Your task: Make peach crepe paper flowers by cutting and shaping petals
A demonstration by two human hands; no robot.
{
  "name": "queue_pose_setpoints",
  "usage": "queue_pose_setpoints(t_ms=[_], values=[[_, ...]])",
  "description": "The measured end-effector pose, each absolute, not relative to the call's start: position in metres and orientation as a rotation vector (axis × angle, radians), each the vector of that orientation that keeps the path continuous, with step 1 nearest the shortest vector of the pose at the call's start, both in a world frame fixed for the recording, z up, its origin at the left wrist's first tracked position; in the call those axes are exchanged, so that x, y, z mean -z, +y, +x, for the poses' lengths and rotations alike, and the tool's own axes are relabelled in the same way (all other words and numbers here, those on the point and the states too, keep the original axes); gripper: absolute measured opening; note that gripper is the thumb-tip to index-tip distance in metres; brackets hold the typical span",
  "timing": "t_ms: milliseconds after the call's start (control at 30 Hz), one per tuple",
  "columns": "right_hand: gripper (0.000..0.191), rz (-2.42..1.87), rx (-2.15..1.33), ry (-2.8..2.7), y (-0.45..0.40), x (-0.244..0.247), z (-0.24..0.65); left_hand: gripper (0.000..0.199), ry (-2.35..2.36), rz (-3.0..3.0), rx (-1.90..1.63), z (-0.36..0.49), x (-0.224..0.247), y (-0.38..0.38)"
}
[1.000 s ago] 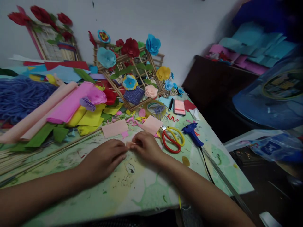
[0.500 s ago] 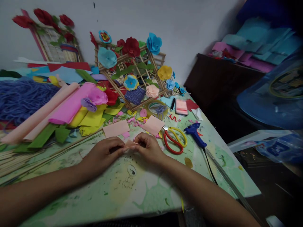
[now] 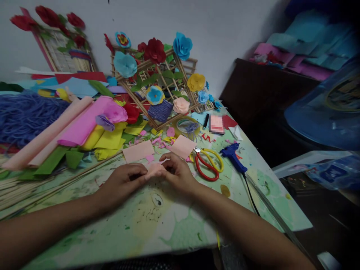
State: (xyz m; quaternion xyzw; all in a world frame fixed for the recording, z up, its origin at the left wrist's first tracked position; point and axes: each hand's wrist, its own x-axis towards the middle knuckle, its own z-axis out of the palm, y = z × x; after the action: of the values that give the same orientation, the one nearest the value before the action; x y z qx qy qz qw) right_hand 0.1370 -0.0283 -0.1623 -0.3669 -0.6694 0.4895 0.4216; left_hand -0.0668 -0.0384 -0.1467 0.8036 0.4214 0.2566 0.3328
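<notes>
Between my two hands, just above the table, is a small piece of peach crepe paper (image 3: 155, 169). My left hand (image 3: 123, 183) pinches its left edge between thumb and fingers. At its right edge, the thumb and fingers of my right hand (image 3: 178, 174) grip it too. Two flat peach paper rectangles lie just beyond: a left rectangle (image 3: 138, 151) and a right rectangle (image 3: 182, 146). Scissors with red and yellow handles (image 3: 207, 165) rest to the right of my right hand. Farther right lies a blue glue gun (image 3: 234, 156) with its cord running toward me.
Rolled pink crepe paper (image 3: 84, 122), blue yarn (image 3: 30, 116) and thin sticks (image 3: 17, 195) cover the left side. Behind stands a stick frame with paper flowers (image 3: 155, 50). A tape roll (image 3: 185, 126) sits before it. The table's right edge (image 3: 281, 182) slopes toward me.
The peach paper between my fingers now shows more of its surface, spread wider and raised slightly. My right fingers have lifted a little. The view has shifted slightly.
</notes>
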Motion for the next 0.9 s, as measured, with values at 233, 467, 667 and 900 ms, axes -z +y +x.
queue_pose_setpoints(t_ms=[233, 467, 667, 900], values=[[0.011, -0.873, -1.255, -1.705, -0.0318, 0.1597, 0.1352, 0.037, 1.132, 1.938, -0.689, -0.0642, 0.1424, -0.0419], [0.016, -0.733, -1.006, -1.926, -0.0301, 0.1564, 0.1397, 0.038, 1.075, 1.756, -0.661, -0.0647, 0.1445, -0.0383], [0.008, -0.752, -0.855, -2.027, -0.0285, 0.1582, 0.1396, 0.036, 1.1, 1.62, -0.667, -0.0664, 0.1501, -0.0386], [0.018, -0.757, -0.826, -1.998, -0.0283, 0.1605, 0.1393, 0.04, 1.098, 1.651, -0.639, -0.0642, 0.1478, -0.0381]])
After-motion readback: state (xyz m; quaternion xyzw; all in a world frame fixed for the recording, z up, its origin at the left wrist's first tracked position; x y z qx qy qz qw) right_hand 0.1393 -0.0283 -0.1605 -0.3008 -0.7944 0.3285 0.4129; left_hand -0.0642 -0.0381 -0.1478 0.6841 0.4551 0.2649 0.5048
